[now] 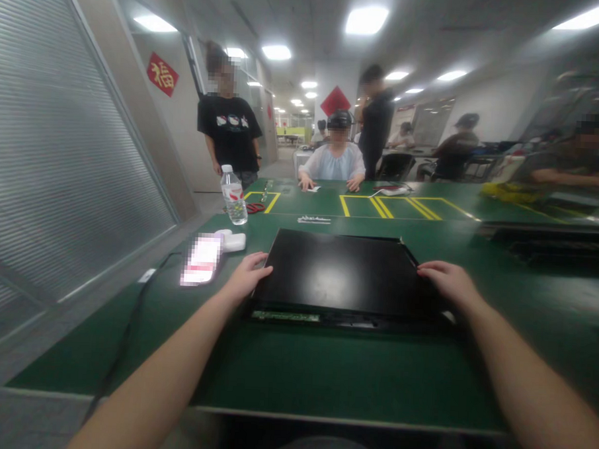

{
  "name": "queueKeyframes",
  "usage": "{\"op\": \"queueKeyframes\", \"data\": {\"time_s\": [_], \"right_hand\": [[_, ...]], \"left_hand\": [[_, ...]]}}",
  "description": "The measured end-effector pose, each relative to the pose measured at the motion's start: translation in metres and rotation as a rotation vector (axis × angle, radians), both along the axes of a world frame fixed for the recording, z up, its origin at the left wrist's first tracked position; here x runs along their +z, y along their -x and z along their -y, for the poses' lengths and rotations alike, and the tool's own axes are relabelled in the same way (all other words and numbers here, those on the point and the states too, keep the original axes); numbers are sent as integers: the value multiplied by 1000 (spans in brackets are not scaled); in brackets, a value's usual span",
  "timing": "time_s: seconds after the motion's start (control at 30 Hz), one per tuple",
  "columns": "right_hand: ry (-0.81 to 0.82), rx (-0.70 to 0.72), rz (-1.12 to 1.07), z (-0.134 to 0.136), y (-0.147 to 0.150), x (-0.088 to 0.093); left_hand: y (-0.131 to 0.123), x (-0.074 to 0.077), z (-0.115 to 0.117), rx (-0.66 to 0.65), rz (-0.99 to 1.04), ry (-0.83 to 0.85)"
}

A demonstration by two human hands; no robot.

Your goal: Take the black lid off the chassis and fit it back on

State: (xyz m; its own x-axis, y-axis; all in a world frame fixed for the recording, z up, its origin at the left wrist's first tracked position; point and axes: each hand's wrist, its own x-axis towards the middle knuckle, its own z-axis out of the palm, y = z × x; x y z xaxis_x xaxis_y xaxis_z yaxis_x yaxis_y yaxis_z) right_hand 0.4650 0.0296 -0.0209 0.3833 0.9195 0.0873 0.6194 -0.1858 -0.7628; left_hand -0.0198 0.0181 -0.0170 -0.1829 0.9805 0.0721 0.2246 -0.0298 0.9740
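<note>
A flat black display panel [322, 268] is in front of me on the green table, its glossy face up. Along its near side runs a dark strip with a narrow green circuit board [285, 316]. A black frame edge shows past the panel's far right corner; whether it is a separate part I cannot tell. My left hand [247, 275] grips the panel's left edge, thumb on the near side. At the opposite edge, the fingers and thumb of my right hand [448, 280] close on the panel's upper right side. The fingertips under the edges are hidden.
Left of the panel lie a lit phone [202, 260], a white case [234, 241] and a black cable [131, 323]. Beyond stand a water bottle [234, 196] and red-handled scissors [255, 209]. Dark stacked panels [551, 245] are at right. A person sits across the green table [352, 379].
</note>
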Motion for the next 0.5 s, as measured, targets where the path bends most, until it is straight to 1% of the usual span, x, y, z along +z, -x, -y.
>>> {"op": "queueKeyframes", "data": {"time_s": [0.07,0.2,0.5], "right_hand": [[14,-3,-13,2,2,2],[14,0,-31,2,2,2],[-12,0,-13,0,0,-2]], "left_hand": [[2,-4,-2,1,-79,-5],[4,-9,-3,-43,-152,17],[4,-11,-5,-33,-277,33]]}}
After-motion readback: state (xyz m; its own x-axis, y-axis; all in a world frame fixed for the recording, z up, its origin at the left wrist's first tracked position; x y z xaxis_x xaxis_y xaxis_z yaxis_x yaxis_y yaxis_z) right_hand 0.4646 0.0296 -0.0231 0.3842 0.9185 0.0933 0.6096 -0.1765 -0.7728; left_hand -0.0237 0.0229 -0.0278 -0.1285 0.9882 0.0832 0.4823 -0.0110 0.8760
